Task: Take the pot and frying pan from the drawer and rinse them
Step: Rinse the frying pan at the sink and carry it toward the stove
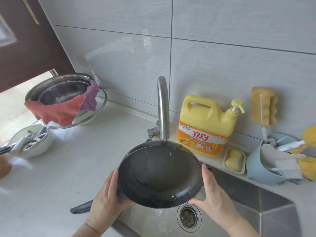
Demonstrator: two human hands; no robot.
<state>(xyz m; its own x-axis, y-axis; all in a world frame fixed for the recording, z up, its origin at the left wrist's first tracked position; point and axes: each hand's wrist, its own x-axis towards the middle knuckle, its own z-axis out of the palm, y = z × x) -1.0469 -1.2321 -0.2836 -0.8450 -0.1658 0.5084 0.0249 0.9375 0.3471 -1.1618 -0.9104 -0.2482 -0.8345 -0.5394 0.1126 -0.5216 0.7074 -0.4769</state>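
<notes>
Head view: both hands' fingers clamp tilted frying pan (159,175) rim over sink (266,211).

A: Which item is shown?
B: A round black non-stick frying pan (159,173) with a dark handle, wet inside.
A: Pose?
B: Tilted, raised above the sink, under the spout.

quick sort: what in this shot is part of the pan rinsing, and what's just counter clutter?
In the job:
frying pan, tilted over the sink
left hand and right hand, gripping its rim
tap above it

Lying about:
dish soap jug
soap bar
sponge on the wall
blue caddy of brushes
steel bowls draped with cloths
</notes>
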